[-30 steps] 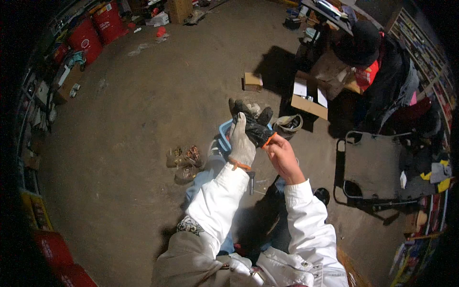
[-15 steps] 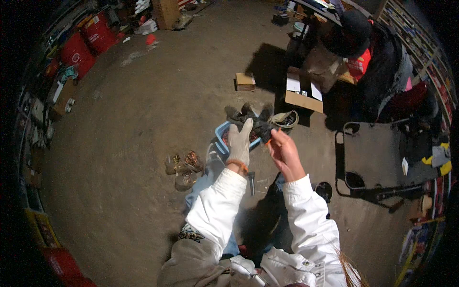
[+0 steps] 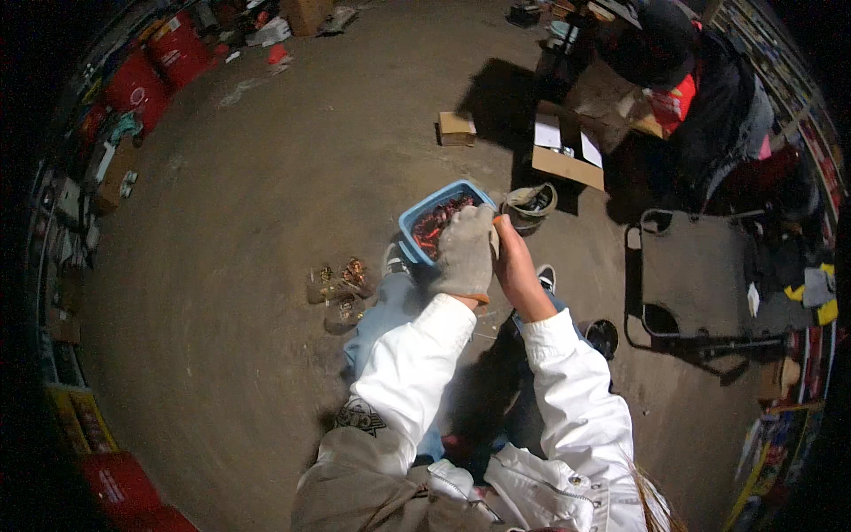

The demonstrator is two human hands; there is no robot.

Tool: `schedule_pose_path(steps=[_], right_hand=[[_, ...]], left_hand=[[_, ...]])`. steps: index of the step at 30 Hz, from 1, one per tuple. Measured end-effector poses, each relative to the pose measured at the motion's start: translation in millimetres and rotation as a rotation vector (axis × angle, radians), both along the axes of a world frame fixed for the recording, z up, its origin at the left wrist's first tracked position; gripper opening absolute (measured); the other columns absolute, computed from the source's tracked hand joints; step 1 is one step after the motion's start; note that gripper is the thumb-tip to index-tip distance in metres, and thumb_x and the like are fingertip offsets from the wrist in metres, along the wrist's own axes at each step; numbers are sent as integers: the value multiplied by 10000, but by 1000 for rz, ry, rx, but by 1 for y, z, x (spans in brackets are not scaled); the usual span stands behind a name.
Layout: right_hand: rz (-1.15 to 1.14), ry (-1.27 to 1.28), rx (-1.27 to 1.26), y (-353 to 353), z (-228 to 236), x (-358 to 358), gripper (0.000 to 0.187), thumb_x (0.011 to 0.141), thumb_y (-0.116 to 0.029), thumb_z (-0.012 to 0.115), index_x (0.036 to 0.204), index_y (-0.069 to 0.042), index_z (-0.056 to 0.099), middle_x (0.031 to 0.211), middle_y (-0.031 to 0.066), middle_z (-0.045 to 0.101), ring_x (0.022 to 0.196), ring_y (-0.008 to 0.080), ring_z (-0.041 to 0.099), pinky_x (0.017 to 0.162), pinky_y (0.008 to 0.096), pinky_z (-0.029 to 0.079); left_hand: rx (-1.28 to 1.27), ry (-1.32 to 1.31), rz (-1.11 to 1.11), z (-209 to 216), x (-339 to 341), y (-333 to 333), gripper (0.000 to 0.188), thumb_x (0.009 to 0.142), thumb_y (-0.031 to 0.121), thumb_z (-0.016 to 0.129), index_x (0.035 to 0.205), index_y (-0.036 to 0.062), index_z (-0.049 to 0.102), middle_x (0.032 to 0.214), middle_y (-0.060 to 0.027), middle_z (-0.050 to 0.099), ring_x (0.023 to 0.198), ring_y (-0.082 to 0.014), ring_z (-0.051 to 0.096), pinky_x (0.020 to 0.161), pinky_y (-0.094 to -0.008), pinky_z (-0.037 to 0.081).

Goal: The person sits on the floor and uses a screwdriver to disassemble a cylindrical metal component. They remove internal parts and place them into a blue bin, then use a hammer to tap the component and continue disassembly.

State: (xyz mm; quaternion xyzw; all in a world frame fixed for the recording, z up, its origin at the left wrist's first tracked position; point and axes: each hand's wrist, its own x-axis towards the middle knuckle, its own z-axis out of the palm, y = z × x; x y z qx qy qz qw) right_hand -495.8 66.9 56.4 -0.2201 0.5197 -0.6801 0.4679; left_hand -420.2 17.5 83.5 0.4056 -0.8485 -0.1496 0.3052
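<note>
Over the blue tub [image 3: 463,187], the right hand [image 3: 519,266] is pinching a mostly hidden glove [image 3: 498,221], likely light, soft and best held by its cuff, beside the left hand [image 3: 464,254], whose grip is unclear.

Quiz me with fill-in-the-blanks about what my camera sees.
The left hand wears a pale glove with a cuff coloured ____.
The back of the right hand shows bare ____.
The tub beyond the hands is coloured ____.
Of left and right, the open carton stands on the tub's ____.
Missing: orange; skin; blue; right.
</note>
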Motion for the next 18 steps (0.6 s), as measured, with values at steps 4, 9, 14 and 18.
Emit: schedule_pose_path(steps=[4, 9, 14, 18], right_hand=[[88, -391, -120, 10, 18, -8, 544, 958, -525, 429, 1104, -33, 608, 1075, 91, 643, 994, 183, 597, 886, 315, 461], [119, -624, -268, 22, 44, -34, 702, 938, -621, 352, 1283, -24, 485, 1238, 154, 573, 1032, 298, 597, 917, 421, 472], [30, -502, -282, 22, 44, -38, 780, 930, -635, 339, 1293, 46, 447, 1203, 196, 582, 1053, 312, 594, 932, 423, 468], [-131, -49, -70, 10, 34, -14, 632, 932, -621, 379, 1147, -59, 570, 1034, 72, 607, 932, 211, 562, 826, 349, 464]], left_hand=[[-20, 200, -65, 2, -2, 7, 136, 759, 174, 576, 835, 85, 644, 819, -112, 604, 828, -315, 600, 717, -425, 478], [240, 393, -286, 13, 0, 37, 129, 701, 151, 595, 785, 69, 646, 775, -131, 615, 754, -329, 616, 666, -417, 484], [397, 336, -243, 17, 1, 36, 208, 756, 185, 607, 931, 79, 646, 776, -138, 648, 771, -327, 645, 683, -421, 498], [291, 212, -86, 9, -1, 24, 314, 808, 200, 599, 1105, 98, 605, 878, -155, 657, 848, -326, 642, 736, -412, 496]])
